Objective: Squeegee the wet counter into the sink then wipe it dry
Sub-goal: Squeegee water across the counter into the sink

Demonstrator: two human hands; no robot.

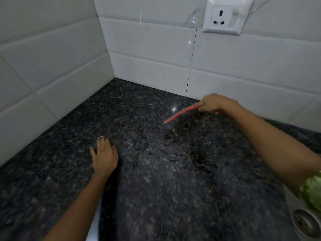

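On the speckled black granite counter [156, 188], near the steel sink [304, 221], a thin red squeegee [180, 113] is gripped by the right hand [217, 103] while the left hand [104, 157] is laid flat and open, so water could be flicked sideways if the blade is tilted.

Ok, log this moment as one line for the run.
right hand: grips red squeegee, blade over wet patch | left hand: flat on counter | sink: lower right | wiping dry: not begun

Left hand [104, 156] flat, fingers spread, right hand [214, 103] curled, arm outstretched
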